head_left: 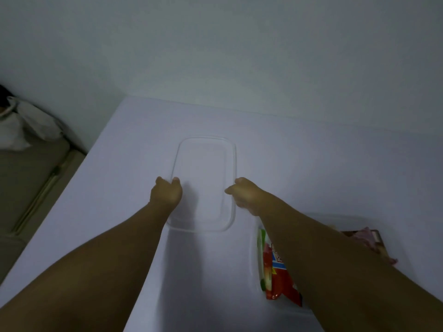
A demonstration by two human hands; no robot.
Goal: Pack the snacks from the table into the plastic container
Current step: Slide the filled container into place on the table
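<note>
The left hand (166,191) and right hand (244,195) pinch opposite long edges of a clear, rounded-rectangular plastic lid (203,183) lying on the white desk (311,164). Under the right forearm, red-and-green snack packets (275,271) sit in the clear plastic container (254,259).

the red snack packet (279,276) bears blurred white letters, perhaps "pors"; nothing else reads.

White bags (22,127) on a beige floor (28,188) (far left), beside pale wall (215,44).
</note>
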